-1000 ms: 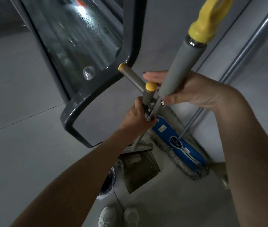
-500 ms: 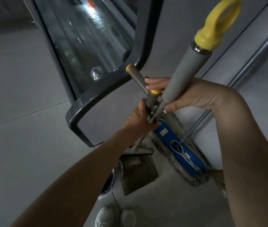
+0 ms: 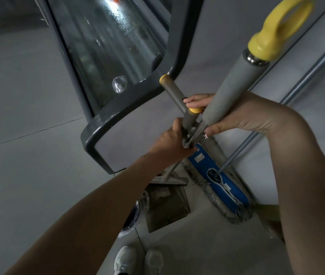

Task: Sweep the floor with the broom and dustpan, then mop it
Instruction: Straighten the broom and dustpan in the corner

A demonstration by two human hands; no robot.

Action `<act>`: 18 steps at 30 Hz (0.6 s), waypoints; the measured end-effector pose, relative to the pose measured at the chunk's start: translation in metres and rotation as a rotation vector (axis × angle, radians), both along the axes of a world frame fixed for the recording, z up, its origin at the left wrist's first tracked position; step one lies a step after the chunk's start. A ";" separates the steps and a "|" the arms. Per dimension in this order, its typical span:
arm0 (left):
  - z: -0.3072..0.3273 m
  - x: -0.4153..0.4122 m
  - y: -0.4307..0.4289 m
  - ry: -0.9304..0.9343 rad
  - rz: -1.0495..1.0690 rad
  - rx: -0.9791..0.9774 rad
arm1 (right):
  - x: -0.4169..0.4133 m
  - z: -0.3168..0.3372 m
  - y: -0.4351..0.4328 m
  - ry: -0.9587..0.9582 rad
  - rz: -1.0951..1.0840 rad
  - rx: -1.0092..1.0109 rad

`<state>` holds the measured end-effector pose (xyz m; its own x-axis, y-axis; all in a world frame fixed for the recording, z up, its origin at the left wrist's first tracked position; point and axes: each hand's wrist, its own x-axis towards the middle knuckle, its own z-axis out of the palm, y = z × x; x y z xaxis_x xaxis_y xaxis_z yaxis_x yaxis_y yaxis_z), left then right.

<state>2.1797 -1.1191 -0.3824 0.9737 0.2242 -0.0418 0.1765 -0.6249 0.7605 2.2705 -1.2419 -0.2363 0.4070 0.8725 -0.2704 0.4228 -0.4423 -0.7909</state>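
Most of the left side showed grey tiled floor (image 3: 28,175), seen from above, with a dark-framed glass cabinet (image 3: 118,56) standing beyond it. Right of the cabinet's corner, the person's left hand (image 3: 169,143) had its fingers (image 3: 189,150) curled tightly round the thin dustpan handle (image 3: 173,94), low down where it met the thicker broom handle (image 3: 234,86); that grip probably steadied one tool so the other could be pulled free. Below that hand the dustpan (image 3: 167,207) sat on the floor, a black-lined bin (image 3: 134,215) just beside its left edge and white shoes (image 3: 137,261) nearer the viewer. The right hand (image 3: 243,116) held the broom's grey foam grip between thumb and outstretched fingers (image 3: 197,100), closed on it, seemingly to tilt it away. Whether the two handles were clipped together could not be told. Furthest right, the blue-headed mop (image 3: 207,167) rested on the floor at the foot of the wall (image 3: 320,80), its pole leaning up against it, likely parked there untouched until the mopping came due.
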 end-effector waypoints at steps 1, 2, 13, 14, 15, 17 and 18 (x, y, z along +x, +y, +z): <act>0.001 0.000 0.000 0.006 0.003 0.008 | 0.000 0.000 0.000 0.000 0.000 0.005; 0.002 0.000 0.000 0.010 0.005 0.019 | 0.000 -0.001 0.000 0.003 -0.003 0.012; 0.000 0.000 -0.003 -0.008 0.005 0.039 | 0.003 -0.003 -0.009 0.004 -0.036 0.027; -0.001 0.000 -0.003 -0.007 0.006 0.031 | 0.003 -0.002 -0.009 0.007 -0.036 0.027; -0.001 -0.001 -0.003 -0.006 0.005 0.024 | 0.004 -0.001 -0.010 0.008 -0.034 0.024; -0.001 0.000 -0.001 -0.015 0.004 0.002 | 0.005 -0.001 -0.010 0.007 -0.037 0.019; -0.001 0.000 0.000 -0.020 0.004 -0.010 | 0.005 -0.001 -0.010 0.003 -0.041 0.020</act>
<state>2.1795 -1.1190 -0.3830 0.9735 0.2273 -0.0246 0.1635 -0.6167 0.7700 2.2756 -1.2520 -0.2369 0.4419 0.8602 -0.2546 0.4019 -0.4436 -0.8011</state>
